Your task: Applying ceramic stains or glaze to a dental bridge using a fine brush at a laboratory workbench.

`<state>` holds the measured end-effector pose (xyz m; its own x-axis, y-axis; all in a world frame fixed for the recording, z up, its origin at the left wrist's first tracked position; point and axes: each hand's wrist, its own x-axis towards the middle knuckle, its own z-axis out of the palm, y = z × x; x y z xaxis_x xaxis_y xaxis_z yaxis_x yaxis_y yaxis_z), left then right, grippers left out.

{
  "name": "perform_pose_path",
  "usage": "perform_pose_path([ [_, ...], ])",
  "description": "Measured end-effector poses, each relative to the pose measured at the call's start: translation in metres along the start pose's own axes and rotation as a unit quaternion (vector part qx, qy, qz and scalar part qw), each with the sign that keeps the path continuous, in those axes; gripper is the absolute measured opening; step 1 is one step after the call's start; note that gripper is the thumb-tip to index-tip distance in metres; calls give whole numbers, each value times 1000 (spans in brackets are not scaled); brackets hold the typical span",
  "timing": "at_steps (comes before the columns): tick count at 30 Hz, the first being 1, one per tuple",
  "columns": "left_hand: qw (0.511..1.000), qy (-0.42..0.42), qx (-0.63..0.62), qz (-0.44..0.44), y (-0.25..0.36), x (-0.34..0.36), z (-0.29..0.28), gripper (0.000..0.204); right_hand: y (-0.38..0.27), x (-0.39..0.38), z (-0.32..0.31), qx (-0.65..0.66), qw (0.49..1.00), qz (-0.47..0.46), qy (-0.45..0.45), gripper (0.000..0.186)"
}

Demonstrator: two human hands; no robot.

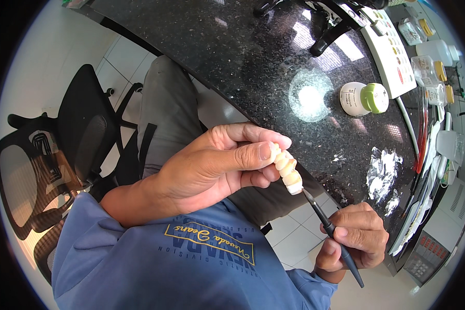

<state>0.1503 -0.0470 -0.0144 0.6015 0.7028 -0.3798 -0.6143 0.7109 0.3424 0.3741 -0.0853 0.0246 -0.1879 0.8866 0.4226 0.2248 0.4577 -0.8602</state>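
A: Held where, and pointing which way?

B: Pinched between thumb and fingers of the left hand [222,163]: a row of tooth-shaped pieces [286,169], cream with a white block at the far end. Raised off the dark speckled counter [243,67], in view along its near edge. Runs from the pinch down and to the right, long axis steep, white end lowest.

A: And in the right hand [360,235]?

B: Closed around a slim dark pen-like tool [320,214]. Slants up and left, roughly in line with the row, tip at the white end. Cannot tell touching from just short of it.

A: See any writing?

B: Yes, printed across the blue shirt [139,258] in dark letters, with more in yellow inside a yellow-outlined panel. Also small dark print, turned sideways, on the white jar [352,106], and red figures on the pale box [442,227] near the right rim.

A: Filled with what, the containers?

B: Cannot tell for the white jar: opaque, capped with a green lid [375,98], resting on the counter. Toward the upper right, clear jars [423,70] with yellow lids [439,71] and a white bottle [434,51]; too small to make out contents.
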Motion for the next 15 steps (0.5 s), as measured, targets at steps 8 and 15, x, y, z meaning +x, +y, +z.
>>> perform_pose_path([
  [8, 1000, -10, -5, 4, 0, 0, -1, 20, 0, -1, 1, -1, 1000, 3, 10, 28],
  [15, 1000, -4, -4, -1, 1, 0, 0, 19, 0, 0, 1, -1, 1000, -2, 13, 28],
])
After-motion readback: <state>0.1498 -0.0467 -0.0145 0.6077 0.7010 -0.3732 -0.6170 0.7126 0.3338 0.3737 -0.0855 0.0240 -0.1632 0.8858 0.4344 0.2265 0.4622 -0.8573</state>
